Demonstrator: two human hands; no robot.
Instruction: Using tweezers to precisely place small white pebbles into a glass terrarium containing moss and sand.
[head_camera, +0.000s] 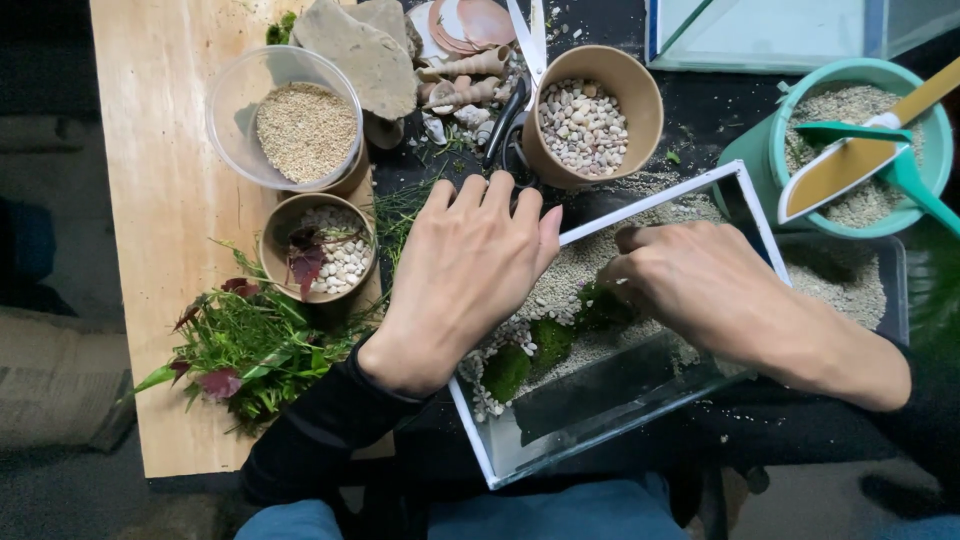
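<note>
The right hand (700, 285) reaches into the glass tank (640, 395), fingertips pinched at a moss clump (600, 305) on the gravel bed; the grip itself is hidden. The left hand (465, 270) rests open, fingers flat, over the tank's far-left corner, hiding it. A wooden board (160, 200) on the left carries a paper cup of pebbles (585, 115), a clear tub of grain-like sand (300, 125) and cut plants (250, 345); a teal bucket (765, 150) stands far right.

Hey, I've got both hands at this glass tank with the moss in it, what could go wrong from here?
The right hand is pressing a moss clump into the gravel; pushing hard might scatter the white pebbles beside it. The left hand rests at the glass tank rim, close to the paper cup of pebbles and scissors; a quick move back could tip the cup or catch the blades.
</note>
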